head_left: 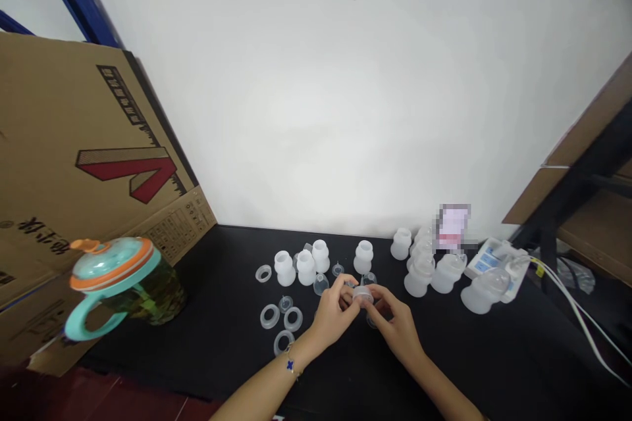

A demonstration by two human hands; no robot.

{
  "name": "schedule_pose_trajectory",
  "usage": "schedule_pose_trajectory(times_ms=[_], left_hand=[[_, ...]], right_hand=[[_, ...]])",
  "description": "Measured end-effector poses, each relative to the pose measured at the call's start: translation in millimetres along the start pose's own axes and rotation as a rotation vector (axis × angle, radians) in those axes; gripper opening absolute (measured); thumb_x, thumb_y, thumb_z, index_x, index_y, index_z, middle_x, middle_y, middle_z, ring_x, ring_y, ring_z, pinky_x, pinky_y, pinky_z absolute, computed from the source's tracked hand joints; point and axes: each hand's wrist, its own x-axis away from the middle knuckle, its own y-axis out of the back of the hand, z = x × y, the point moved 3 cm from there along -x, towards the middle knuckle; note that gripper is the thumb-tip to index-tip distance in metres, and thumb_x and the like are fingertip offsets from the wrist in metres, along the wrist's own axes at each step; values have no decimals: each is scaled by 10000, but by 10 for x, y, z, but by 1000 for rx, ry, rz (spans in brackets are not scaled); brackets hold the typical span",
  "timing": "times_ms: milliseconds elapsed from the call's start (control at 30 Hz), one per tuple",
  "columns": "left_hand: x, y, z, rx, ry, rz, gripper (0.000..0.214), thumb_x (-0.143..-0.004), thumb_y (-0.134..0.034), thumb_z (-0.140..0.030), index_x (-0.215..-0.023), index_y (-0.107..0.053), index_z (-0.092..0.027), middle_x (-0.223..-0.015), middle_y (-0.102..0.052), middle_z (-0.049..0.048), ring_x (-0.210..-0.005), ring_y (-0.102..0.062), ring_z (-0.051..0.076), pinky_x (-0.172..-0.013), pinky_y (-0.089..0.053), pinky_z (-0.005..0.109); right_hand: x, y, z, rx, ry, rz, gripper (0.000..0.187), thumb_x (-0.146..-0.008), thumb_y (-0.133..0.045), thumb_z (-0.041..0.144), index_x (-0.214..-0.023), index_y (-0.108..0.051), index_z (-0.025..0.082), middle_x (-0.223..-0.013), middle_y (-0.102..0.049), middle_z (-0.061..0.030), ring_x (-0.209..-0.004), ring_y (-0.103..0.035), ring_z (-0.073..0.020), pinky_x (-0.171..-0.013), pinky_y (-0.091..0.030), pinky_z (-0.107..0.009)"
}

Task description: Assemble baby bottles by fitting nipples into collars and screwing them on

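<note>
My left hand [334,316] and my right hand [395,325] meet over the black table [222,342], both pinching one small translucent plastic ring cap [363,294] between their fingertips. A bracelet with a blue charm sits on my left wrist. Just beyond the hands stand three white plastic bottle-shaped parts [302,264] and another single one [364,256]. Several clear rings [281,319] lie to the left of my left hand. Small clear dome pieces [320,284] lie between the bottles and my hands.
A teal and orange lidded jug [118,283] with a handle stands at the left by a large cardboard box [74,164]. More white bottle parts [429,263] cluster at the right, beside a white device with cables [498,263]. A white wall rises behind.
</note>
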Motion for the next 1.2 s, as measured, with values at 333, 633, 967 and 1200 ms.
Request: schedule_pose_trajectory(times_ms=[333,633,967,1200], left_hand=[[-11,-21,58,-32,38,80,334,-906,-600,-388,-660,-498,-186,-567,-445,-48,-529,-429,114,-518,-303,238],[-2,-17,49,-48,72,81,314,-907,-578,-371,-672,-602,-164,-547,-475,-34,-514,-455,126,-502,-302,243],[6,-50,147,-1,60,113,265,-950,-507,-331,-806,-642,-155,-559,-485,-48,-493,-484,122,-499,-334,228],[0,-26,85,-97,34,108,300,-963,-484,-346,-759,-613,-168,-535,-450,-55,-482,-450,117,-496,-288,233]], right_hand=[[16,8,-13,-9,-25,-12,363,-915,-614,536,-1040,-695,205,-813,-738,-41,-596,-621,-169,-460,-451,-230],[10,-1,2,-7,-26,14,390,-917,-610,552,-1077,-698,208,-824,-739,-38,-594,-623,-164,-461,-454,-225],[3,8,72,-2,-5,9,393,-911,-607,563,-1036,-715,206,-769,-722,-34,-566,-611,-158,-434,-444,-220],[2,28,69,2,20,4,351,-917,-606,533,-1018,-713,215,-791,-732,-34,-581,-623,-159,-472,-478,-225]])
